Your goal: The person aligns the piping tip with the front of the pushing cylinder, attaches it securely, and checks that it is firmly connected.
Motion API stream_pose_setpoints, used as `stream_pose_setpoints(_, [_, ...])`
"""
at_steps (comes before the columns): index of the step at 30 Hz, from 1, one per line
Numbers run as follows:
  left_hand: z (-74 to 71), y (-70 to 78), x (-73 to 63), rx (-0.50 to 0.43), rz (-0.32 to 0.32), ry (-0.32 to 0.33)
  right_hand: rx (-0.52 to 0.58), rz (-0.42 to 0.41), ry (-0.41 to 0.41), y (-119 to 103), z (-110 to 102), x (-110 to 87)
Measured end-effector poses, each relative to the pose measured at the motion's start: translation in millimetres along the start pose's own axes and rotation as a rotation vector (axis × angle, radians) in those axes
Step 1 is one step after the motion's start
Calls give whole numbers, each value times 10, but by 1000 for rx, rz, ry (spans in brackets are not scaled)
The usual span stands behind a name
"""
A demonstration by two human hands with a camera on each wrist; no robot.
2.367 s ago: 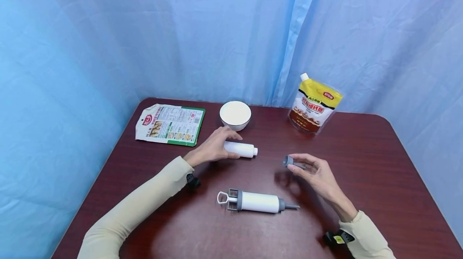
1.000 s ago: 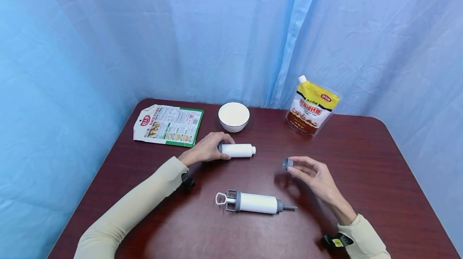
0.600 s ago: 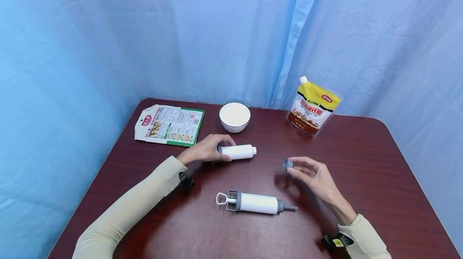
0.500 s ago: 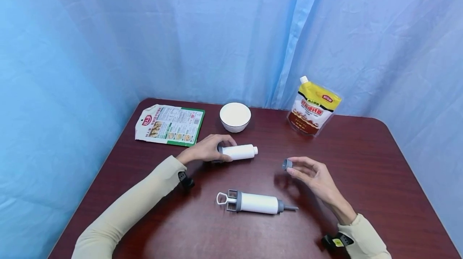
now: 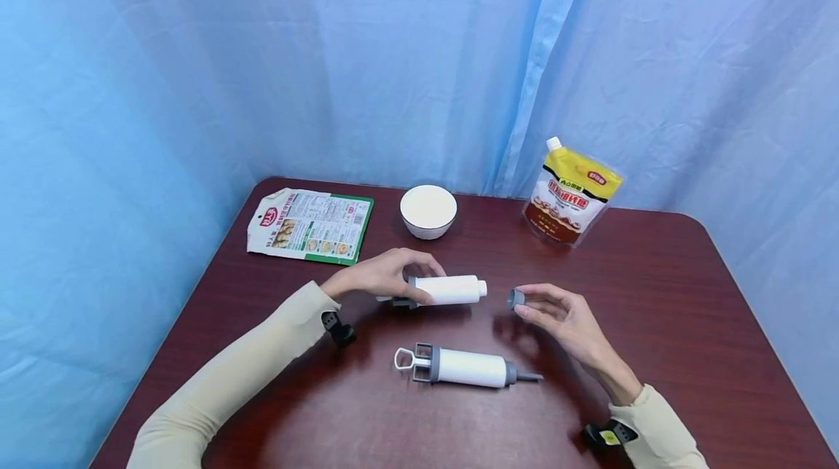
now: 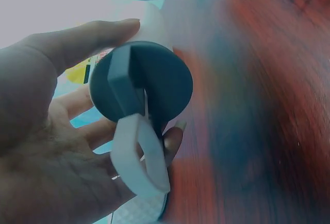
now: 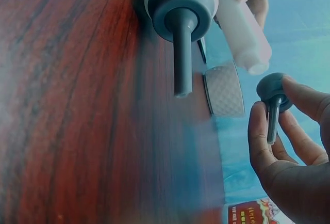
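My left hand (image 5: 387,272) grips a white icing syringe (image 5: 452,290) near its grey collar, the bare threaded end facing right. In the left wrist view the syringe's white pull ring (image 6: 135,154) and grey flange (image 6: 167,79) are close up, thumb on one side and fingers on the other. My right hand (image 5: 570,320) pinches a grey nozzle cap (image 5: 514,299) between thumb and fingers, its wide mouth facing left. A small gap separates nozzle cap (image 7: 274,87) and syringe barrel (image 7: 243,33). A second icing syringe (image 5: 470,368), its nozzle attached, lies on the table in front.
Behind my left hand stands a white bowl (image 5: 429,220). A flat printed packet (image 5: 314,227) lies at the back left of the dark red table (image 5: 655,323). At the back right stands a yellow and brown spouted pouch (image 5: 570,196). Blue curtains (image 5: 393,61) hang behind.
My left hand has carried the syringe to the right and slightly nearer me, closing the gap to the nozzle cap. My right hand has shifted slightly left, still pinching the cap.
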State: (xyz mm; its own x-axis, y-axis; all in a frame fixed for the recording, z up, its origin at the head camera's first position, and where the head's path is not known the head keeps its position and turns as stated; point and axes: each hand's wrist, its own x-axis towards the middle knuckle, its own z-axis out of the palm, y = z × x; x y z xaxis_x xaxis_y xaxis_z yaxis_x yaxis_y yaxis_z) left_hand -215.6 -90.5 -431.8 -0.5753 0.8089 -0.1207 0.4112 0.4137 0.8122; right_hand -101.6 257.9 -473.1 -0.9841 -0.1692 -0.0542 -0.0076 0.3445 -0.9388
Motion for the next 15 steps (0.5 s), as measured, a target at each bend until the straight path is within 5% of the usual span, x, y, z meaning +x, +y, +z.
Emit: stream_pose_setpoints(15, [74, 142, 53, -27, 53, -53, 46, 0, -36, -71, 74, -1])
